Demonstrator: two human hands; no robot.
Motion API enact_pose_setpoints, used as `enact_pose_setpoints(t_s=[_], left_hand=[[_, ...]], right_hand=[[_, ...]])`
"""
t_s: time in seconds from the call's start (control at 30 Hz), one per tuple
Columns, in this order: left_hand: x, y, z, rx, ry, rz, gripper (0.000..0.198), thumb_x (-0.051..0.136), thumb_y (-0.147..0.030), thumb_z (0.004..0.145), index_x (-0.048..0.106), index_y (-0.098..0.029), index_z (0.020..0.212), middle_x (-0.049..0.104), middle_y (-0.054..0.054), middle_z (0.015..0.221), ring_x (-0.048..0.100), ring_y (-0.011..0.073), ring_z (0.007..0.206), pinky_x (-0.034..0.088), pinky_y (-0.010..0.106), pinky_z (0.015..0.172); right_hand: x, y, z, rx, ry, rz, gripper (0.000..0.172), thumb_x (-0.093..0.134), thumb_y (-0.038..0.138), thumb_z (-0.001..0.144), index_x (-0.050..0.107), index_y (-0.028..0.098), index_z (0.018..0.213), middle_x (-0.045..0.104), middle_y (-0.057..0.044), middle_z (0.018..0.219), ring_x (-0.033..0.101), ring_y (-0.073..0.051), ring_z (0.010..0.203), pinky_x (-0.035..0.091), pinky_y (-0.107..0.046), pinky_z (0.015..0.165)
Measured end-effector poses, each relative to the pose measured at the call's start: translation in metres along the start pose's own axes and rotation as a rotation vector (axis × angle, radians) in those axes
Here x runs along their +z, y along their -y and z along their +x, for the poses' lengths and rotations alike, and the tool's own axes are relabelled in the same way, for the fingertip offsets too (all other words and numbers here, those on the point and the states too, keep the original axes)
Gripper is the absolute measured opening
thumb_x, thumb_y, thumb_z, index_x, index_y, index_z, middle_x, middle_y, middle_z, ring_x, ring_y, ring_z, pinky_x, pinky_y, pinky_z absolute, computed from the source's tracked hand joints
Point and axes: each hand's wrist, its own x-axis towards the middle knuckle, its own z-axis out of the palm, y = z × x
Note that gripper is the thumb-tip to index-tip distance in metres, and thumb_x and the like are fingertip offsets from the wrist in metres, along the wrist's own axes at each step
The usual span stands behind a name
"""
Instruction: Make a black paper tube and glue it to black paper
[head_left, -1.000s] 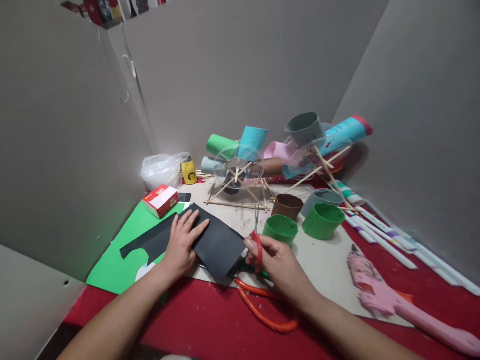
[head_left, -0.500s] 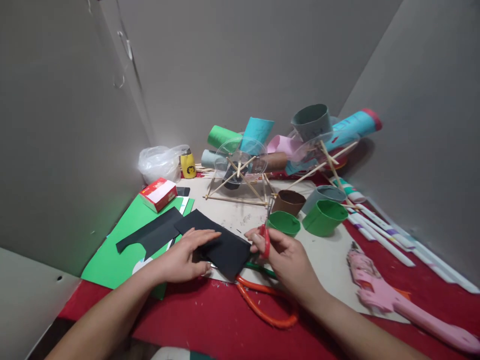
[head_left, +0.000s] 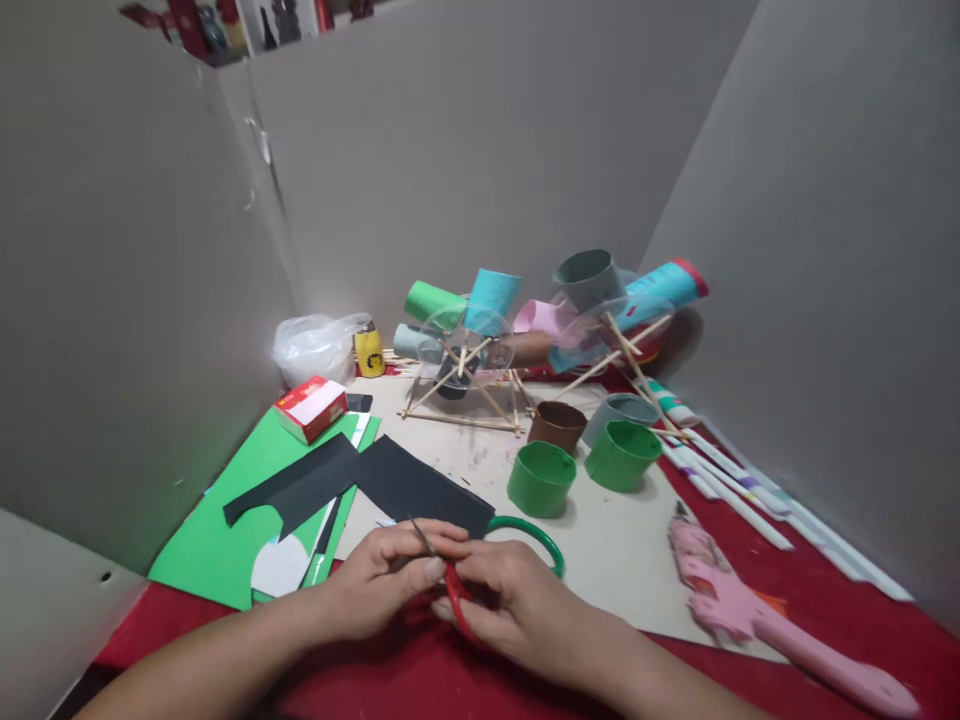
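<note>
Small red-handled scissors (head_left: 456, 598) are in my right hand (head_left: 517, 605), closed around the handle. Their thin blade points up and left into my left hand (head_left: 397, 570), whose thumb and fingers are closed on it. Both hands touch each other at the table's near side. Just beyond them lies a black paper piece (head_left: 420, 485), partly covered by my fingers. A green handle loop (head_left: 551, 545) sticks out beside my right hand; the rest of that tool is hidden. To the left, another black paper piece with a curved cutout (head_left: 300, 485) rests on green sheets (head_left: 217, 550).
Green paper rings (head_left: 541, 480), a brown ring (head_left: 556, 427) and a grey ring stand at right centre. Behind them are stick-and-plastic wheels (head_left: 465, 350) carrying paper tubes. A pink glue gun (head_left: 720, 580) lies right, white strips (head_left: 735, 500) beyond. A red box (head_left: 310, 408) sits left.
My right hand has brought the scissors left and down, and my left hand has moved off the black paper to meet it. The orange handle loop is now hidden. The view has shifted.
</note>
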Motion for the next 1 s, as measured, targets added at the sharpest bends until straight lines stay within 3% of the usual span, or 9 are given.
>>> enact_pose_setpoints(t_s=[0.2, 0.33, 0.47, 0.57, 0.63, 0.7, 0.8, 0.9, 1.0], left_hand=[[0.006, -0.001, 0.001, -0.08, -0.134, -0.284, 0.028, 0.067, -0.041, 0.088, 0.076, -0.016, 0.095, 0.069, 0.011, 0.115, 0.067, 0.0205, 0.096, 0.051, 0.033, 0.089], [0.016, -0.007, -0.001, -0.094, -0.144, -0.348, 0.033, 0.069, -0.046, 0.085, 0.075, -0.015, 0.097, 0.069, 0.012, 0.116, 0.066, 0.0207, 0.097, 0.049, 0.033, 0.09], [0.022, -0.011, -0.007, -0.117, -0.156, -0.36, 0.037, 0.068, -0.048, 0.085, 0.075, -0.014, 0.097, 0.071, 0.011, 0.105, 0.066, 0.0201, 0.092, 0.049, 0.033, 0.089], [0.024, -0.01, -0.012, -0.139, -0.205, -0.416, 0.035, 0.07, -0.048, 0.084, 0.074, -0.013, 0.092, 0.071, 0.01, 0.096, 0.066, 0.0181, 0.085, 0.05, 0.03, 0.084], [0.025, -0.011, -0.013, -0.166, -0.232, -0.45, 0.035, 0.071, -0.047, 0.083, 0.072, -0.013, 0.089, 0.07, 0.007, 0.083, 0.064, 0.014, 0.071, 0.051, 0.026, 0.073], [0.025, -0.013, -0.014, -0.221, -0.258, -0.488, 0.036, 0.069, -0.049, 0.084, 0.07, -0.013, 0.089, 0.067, 0.004, 0.074, 0.056, 0.0088, 0.053, 0.046, 0.021, 0.055], [0.019, -0.021, -0.012, -0.225, -0.36, -0.528, 0.037, 0.067, -0.05, 0.085, 0.067, -0.013, 0.082, 0.066, 0.004, 0.075, 0.057, 0.0098, 0.053, 0.045, 0.021, 0.05], [0.001, -0.029, -0.011, -0.158, -0.494, -0.521, 0.034, 0.073, -0.043, 0.081, 0.059, -0.015, 0.07, 0.061, 0.0, 0.063, 0.057, 0.01, 0.056, 0.046, 0.02, 0.056], [-0.035, -0.032, -0.016, -0.18, -0.619, -0.386, 0.035, 0.079, -0.045, 0.074, 0.059, -0.016, 0.072, 0.055, -0.005, 0.056, 0.047, 0.0068, 0.047, 0.04, 0.017, 0.048]], right_hand=[[0.0, 0.0, 0.003, 0.161, 0.023, 0.281, 0.027, 0.065, 0.037, 0.082, 0.06, 0.016, 0.067, 0.042, 0.005, 0.059, 0.034, -0.01, 0.054, 0.027, -0.022, 0.049], [0.005, -0.003, -0.001, 0.056, -0.041, 0.3, 0.04, 0.065, 0.04, 0.083, 0.047, 0.018, 0.054, 0.032, 0.007, 0.053, 0.028, -0.008, 0.05, 0.023, -0.024, 0.047], [0.001, 0.006, -0.005, 0.008, 0.019, 0.329, 0.032, 0.067, 0.041, 0.084, 0.061, 0.017, 0.064, 0.036, 0.007, 0.052, 0.029, -0.008, 0.048, 0.023, -0.024, 0.047], [-0.001, 0.017, -0.005, 0.12, 0.121, 0.532, 0.036, 0.067, 0.049, 0.083, 0.064, 0.017, 0.067, 0.039, 0.007, 0.05, 0.035, -0.008, 0.046, 0.027, -0.021, 0.045], [0.0, 0.022, -0.004, 0.254, 0.238, 0.755, 0.04, 0.064, 0.057, 0.083, 0.065, 0.017, 0.075, 0.051, 0.005, 0.052, 0.043, -0.008, 0.042, 0.031, -0.019, 0.041], [0.002, 0.024, -0.003, 0.273, 0.336, 0.961, 0.045, 0.065, 0.061, 0.08, 0.064, 0.017, 0.09, 0.066, 0.0, 0.066, 0.052, -0.008, 0.044, 0.038, -0.017, 0.041], [0.001, 0.025, -0.002, 0.2, 0.344, 1.109, 0.053, 0.069, 0.061, 0.076, 0.06, 0.017, 0.106, 0.072, -0.007, 0.09, 0.058, -0.009, 0.05, 0.044, -0.018, 0.044], [-0.007, 0.024, -0.003, 0.21, 0.19, 0.833, 0.04, 0.064, 0.051, 0.084, 0.062, 0.018, 0.106, 0.071, -0.004, 0.086, 0.058, -0.01, 0.053, 0.043, -0.02, 0.047], [-0.019, 0.022, -0.004, 0.153, 0.046, 0.144, 0.019, 0.058, 0.034, 0.092, 0.068, 0.019, 0.098, 0.071, -0.004, 0.084, 0.063, -0.016, 0.071, 0.047, -0.026, 0.066]])
